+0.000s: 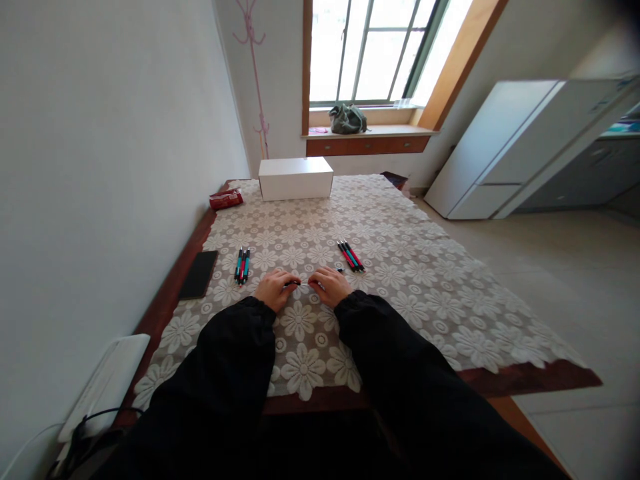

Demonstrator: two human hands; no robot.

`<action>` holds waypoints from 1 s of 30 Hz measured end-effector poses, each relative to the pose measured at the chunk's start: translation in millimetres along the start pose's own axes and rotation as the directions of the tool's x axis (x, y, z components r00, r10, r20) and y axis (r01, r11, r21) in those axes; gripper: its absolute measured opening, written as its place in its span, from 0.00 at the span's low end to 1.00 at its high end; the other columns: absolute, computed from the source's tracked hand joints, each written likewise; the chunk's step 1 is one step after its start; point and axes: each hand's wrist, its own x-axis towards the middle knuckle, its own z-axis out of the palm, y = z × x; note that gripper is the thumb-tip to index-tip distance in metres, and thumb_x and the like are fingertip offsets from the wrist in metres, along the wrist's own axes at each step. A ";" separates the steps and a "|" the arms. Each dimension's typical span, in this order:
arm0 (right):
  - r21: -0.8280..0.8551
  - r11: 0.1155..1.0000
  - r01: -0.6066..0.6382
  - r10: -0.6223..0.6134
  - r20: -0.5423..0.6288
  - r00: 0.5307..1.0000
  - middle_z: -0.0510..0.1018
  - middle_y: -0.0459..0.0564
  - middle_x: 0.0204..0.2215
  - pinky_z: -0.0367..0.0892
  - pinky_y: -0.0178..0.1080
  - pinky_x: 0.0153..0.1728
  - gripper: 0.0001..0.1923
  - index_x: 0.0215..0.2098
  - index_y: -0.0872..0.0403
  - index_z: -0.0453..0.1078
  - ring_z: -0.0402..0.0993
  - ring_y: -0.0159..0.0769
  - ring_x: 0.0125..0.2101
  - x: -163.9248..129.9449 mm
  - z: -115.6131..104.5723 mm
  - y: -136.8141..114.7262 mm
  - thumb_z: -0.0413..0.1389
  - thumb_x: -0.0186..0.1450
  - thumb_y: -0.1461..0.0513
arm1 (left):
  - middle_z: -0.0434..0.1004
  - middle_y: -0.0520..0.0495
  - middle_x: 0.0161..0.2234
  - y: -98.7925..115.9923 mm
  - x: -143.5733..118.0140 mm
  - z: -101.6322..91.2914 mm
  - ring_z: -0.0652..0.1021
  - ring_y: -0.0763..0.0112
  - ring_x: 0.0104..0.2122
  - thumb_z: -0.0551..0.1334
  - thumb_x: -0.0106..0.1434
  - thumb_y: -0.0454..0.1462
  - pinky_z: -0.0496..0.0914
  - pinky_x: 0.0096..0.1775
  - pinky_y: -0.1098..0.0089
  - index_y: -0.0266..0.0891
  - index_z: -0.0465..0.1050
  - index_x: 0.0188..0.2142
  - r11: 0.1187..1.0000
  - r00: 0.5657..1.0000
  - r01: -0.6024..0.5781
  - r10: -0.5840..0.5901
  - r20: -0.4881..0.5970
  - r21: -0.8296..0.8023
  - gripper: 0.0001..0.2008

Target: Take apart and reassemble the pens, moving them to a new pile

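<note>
My left hand [274, 289] is closed, pinching a small dark pen piece [292, 283] between thumb and fingers. Opposite it, my right hand [331, 286] is also closed, its fingertips on the far end of a thin, pale pen refill [304, 285] that spans the short gap between the hands. Much of both pieces is covered by my fingers. A small black pen part [340, 269] lies on the cloth just beyond the right knuckles. Left of my hands lies a group of pens [243, 267] in black, teal and red; more pens [351, 256] lie to the right.
A lace tablecloth [425, 293] covers the table. A dark flat notebook-like object [199, 275] is at the left edge. Farther back are a white box [296, 179] and a red packet [226, 199]. A white power strip [107, 380] with cables sits at lower left, by the wall.
</note>
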 end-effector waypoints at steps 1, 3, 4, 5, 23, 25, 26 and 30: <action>0.000 1.000 -0.007 0.007 0.000 1.000 0.76 0.49 0.36 0.62 0.39 0.44 0.05 0.36 0.51 0.72 0.68 0.38 0.41 0.1 -0.4 0.5 0.54 0.67 0.64 | 0.79 0.47 0.41 -0.5 -0.1 0.3 0.75 0.62 0.45 0.59 0.65 0.38 0.68 0.48 0.62 0.43 0.77 0.42 1.000 1.000 0.007 -0.007 -0.005 0.001 0.09; -0.004 1.000 -0.030 0.030 -0.004 1.000 0.76 0.49 0.36 0.62 0.39 0.44 0.05 0.35 0.52 0.71 0.68 0.38 0.41 0.3 -2.3 0.9 0.53 0.67 0.66 | 0.79 0.47 0.42 -1.6 -0.3 0.6 0.75 0.62 0.45 0.59 0.65 0.37 0.68 0.48 0.61 0.43 0.77 0.42 1.000 0.999 0.028 -0.028 -0.016 0.009 0.09; -0.009 0.999 -0.043 0.043 -0.004 0.999 0.76 0.49 0.36 0.62 0.39 0.44 0.06 0.35 0.52 0.71 0.68 0.38 0.41 0.3 -3.4 0.8 0.53 0.67 0.66 | 0.79 0.47 0.42 -2.1 -0.3 0.7 0.75 0.62 0.45 0.59 0.65 0.37 0.68 0.48 0.61 0.43 0.77 0.42 0.999 0.999 0.037 -0.037 -0.021 0.015 0.09; -0.015 0.998 -0.058 0.058 -0.004 0.998 0.76 0.50 0.36 0.62 0.39 0.44 0.06 0.34 0.52 0.71 0.68 0.39 0.41 0.4 -4.6 0.6 0.53 0.67 0.66 | 0.79 0.47 0.42 -2.5 -0.3 0.6 0.75 0.62 0.45 0.59 0.65 0.36 0.68 0.48 0.61 0.43 0.77 0.42 0.999 0.999 0.045 -0.044 -0.025 0.022 0.09; -0.068 0.984 -0.163 0.165 0.032 0.986 0.75 0.50 0.37 0.62 0.39 0.45 0.05 0.34 0.52 0.70 0.67 0.40 0.42 0.2 -6.7 4.5 0.53 0.66 0.67 | 0.80 0.48 0.41 -10.6 -1.4 -2.8 0.75 0.59 0.45 0.62 0.61 0.34 0.68 0.48 0.58 0.44 0.77 0.40 0.973 0.980 0.188 -0.175 -0.098 0.135 0.08; -0.075 0.986 -0.151 0.154 0.038 0.987 0.75 0.50 0.37 0.62 0.39 0.45 0.05 0.34 0.52 0.70 0.67 0.39 0.42 0.3 -6.8 3.6 0.53 0.66 0.66 | 0.79 0.47 0.42 -11.1 -1.3 -2.2 0.75 0.59 0.45 0.62 0.61 0.35 0.68 0.48 0.58 0.44 0.76 0.41 0.975 0.979 0.183 -0.170 -0.108 0.123 0.08; -0.077 0.987 -0.145 0.148 0.041 0.988 0.75 0.50 0.37 0.62 0.39 0.44 0.05 0.34 0.52 0.70 0.67 0.39 0.42 0.3 -6.8 3.2 0.53 0.66 0.66 | 0.79 0.47 0.42 -11.2 -1.1 -1.9 0.75 0.60 0.45 0.61 0.62 0.35 0.68 0.49 0.59 0.44 0.76 0.41 0.978 0.980 0.176 -0.162 -0.118 0.112 0.08; -0.070 0.991 -0.114 0.117 0.047 0.992 0.75 0.50 0.36 0.62 0.39 0.45 0.05 0.34 0.52 0.70 0.67 0.39 0.41 0.6 -7.0 1.9 0.53 0.66 0.66 | 0.78 0.47 0.44 -9.2 -0.3 -1.2 0.74 0.62 0.47 0.59 0.65 0.37 0.68 0.51 0.59 0.44 0.77 0.40 0.992 0.982 0.109 -0.098 -0.163 0.065 0.08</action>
